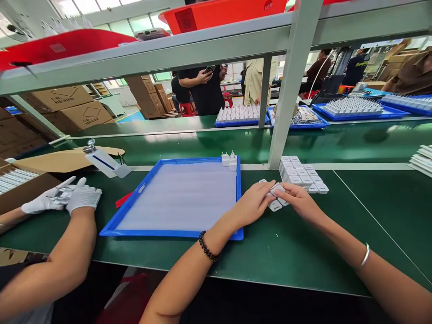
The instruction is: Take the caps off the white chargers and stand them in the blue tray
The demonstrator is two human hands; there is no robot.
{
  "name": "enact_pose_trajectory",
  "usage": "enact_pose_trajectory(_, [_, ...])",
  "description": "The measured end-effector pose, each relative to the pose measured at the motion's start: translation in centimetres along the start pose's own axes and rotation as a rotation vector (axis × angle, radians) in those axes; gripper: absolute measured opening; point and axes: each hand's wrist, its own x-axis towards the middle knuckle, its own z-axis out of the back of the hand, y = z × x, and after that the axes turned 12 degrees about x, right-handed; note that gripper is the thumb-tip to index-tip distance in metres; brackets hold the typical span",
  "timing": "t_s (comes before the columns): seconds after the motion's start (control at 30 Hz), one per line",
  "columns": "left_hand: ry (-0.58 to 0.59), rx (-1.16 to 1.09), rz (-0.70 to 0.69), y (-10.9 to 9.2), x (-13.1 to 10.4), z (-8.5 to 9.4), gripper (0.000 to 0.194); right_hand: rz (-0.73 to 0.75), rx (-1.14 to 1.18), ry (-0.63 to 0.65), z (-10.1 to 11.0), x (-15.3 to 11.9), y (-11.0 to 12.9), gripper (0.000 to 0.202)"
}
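Observation:
Both my hands meet over a small group of white labelled pieces (275,205) on the green table, right of the blue-rimmed tray. My left hand (254,201) has its fingers closed on one white piece from the left. From the right, my right hand (297,198) pinches the same piece (277,188) between thumb and fingers. Just behind my right hand stand stacked rows of similar white pieces (299,172). Two white plug adapters (232,161) stand in the back right corner of the tray (240,180), whose white lining is otherwise bare.
At the left, a co-worker's gloved hands (83,195) hold small parts beside a cardboard box (33,191). A white dispenser bottle (101,159) stands behind. A metal post (292,85) rises behind the stacks; white pieces (421,159) lie far right.

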Motion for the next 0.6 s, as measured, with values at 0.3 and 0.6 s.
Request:
enact_pose_trajectory(0.3, [-0.063,-0.244,0.079,-0.04,0.17,0.54,0.055,-0.004,0.061,0.033,0.07,-0.46,0.46,0.031])
enact_pose_trajectory(0.6, [-0.250,0.164,-0.322,0.32,-0.02,-0.17,0.040,-0.072,0.099,-0.075,0.14,-0.44,0.75,0.040])
